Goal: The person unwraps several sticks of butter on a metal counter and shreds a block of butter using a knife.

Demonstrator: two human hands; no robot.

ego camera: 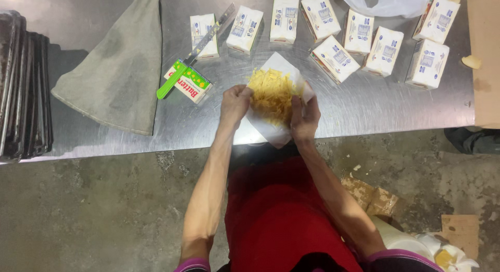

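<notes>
Left hand (235, 103) and right hand (304, 118) grip a white wrapper (276, 134) smeared with yellow butter (271, 95). It lies at the steel table's (364, 105) near edge.

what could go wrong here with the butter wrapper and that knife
1. The wrapper smeared with yellow butter sits at the table edge, held by the left hand and right hand; greasy fingers could let it slip to the floor.
2. The green-handled knife rests propped on a carton beside the left hand, so a bump might knock it off.
3. Butter may smear onto the nearby wrapped blocks.
</notes>
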